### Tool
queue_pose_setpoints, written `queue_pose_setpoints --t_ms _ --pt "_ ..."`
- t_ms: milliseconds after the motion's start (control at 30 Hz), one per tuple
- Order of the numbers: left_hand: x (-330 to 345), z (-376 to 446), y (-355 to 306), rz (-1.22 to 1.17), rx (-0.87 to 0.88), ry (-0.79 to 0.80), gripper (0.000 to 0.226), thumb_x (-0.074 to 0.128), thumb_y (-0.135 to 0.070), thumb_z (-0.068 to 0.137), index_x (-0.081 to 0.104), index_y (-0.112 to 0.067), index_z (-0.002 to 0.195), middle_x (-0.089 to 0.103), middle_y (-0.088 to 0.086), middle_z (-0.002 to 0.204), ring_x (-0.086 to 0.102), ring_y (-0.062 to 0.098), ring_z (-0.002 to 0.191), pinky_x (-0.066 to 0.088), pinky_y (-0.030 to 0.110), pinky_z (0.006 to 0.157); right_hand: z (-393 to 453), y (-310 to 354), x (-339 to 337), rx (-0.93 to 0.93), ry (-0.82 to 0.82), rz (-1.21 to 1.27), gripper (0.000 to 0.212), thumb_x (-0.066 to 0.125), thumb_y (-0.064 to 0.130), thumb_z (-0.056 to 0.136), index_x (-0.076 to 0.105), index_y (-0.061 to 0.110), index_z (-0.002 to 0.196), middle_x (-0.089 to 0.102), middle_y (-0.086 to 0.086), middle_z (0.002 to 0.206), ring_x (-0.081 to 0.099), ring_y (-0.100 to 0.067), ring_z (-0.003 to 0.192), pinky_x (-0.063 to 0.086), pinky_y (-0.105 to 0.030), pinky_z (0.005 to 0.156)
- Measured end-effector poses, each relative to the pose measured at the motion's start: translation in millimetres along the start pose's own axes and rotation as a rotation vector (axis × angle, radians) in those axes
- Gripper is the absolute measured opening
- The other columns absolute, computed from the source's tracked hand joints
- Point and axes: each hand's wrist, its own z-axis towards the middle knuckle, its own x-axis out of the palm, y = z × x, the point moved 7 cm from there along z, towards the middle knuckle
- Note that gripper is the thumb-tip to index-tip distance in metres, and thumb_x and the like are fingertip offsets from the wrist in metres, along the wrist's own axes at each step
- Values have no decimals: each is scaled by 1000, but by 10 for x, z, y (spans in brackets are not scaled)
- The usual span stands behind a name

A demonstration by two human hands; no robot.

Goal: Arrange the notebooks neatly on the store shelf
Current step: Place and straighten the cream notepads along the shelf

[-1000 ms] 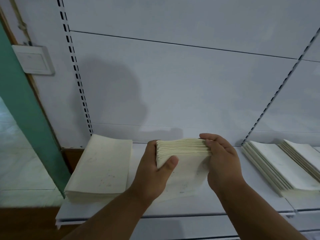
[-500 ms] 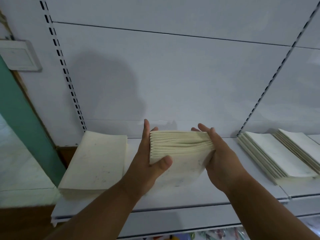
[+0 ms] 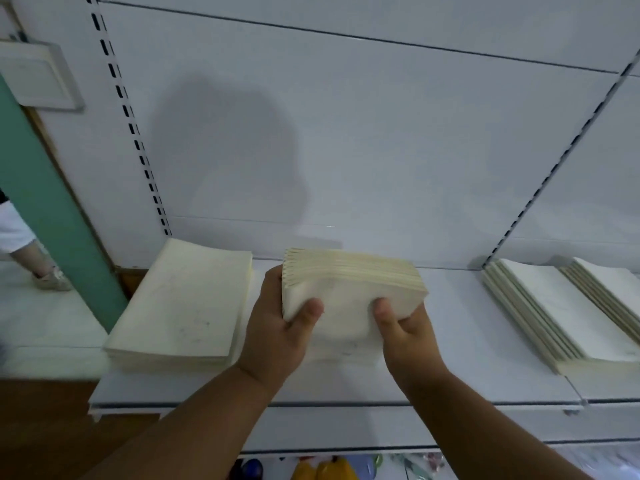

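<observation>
Four notebook stacks | left hand [image 3: 277, 327], right hand [image 3: 405, 330] grip one stack [image 3: 349, 289]

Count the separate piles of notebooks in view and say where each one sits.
4. A flat pile at the shelf's left end; a bundle gripped by the left hand and right hand; two overlapping piles at right, the far one cropped.

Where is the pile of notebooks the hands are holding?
In the head view, the held bundle of notebooks is mid-shelf, gripped by the left hand and right hand, right of the flat stack.
</observation>
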Motion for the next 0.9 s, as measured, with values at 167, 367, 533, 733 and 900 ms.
queue_pose_setpoints --t_ms 167,367,533,733,900 --pt "65 -75 212 3 -35 112 57 60 -68 76 44 -38 122 55 -22 121 53 -10 113 41 2 85 24 -405 43 134 53 -46 61 66 59 75 50 32 128 68 9 114 66 -16 111 61 -35 85" --pt "118 75 487 266 -349 32 40 61 -56 86 52 -27 112 65 -6 101 65 15 92 52 23 70 172 -378 5 224 -159 -207 37 63 56 88 55 37 120 69 19 107 67 -5 100 55 -17 72" --pt "91 287 627 583 -712 143 75 46 -74 84 58 -9 119 66 8 110 64 27 94 45 31 71 360 -519 10 584 -44 -477 59 54 76 83 64 21 103 71 3 95 69 -20 85 56 -34 76" --pt "74 268 874 755 -855 294 89 37 -78 86 55 -5 133 60 15 131 60 32 115 49 36 92 454 -729 33 691 55 -733 64 54 82 78 59 19 92 66 2 88 65 -18 82 53 -35 80" --pt "93 277 856 858 -803 287 81 35 -74 89 59 -5 125 65 10 115 59 25 89 46 31 73 512 -765 32 669 129 -870 63 49 84 79 58 23 89 65 6 85 65 -16 82 54 -34 82"
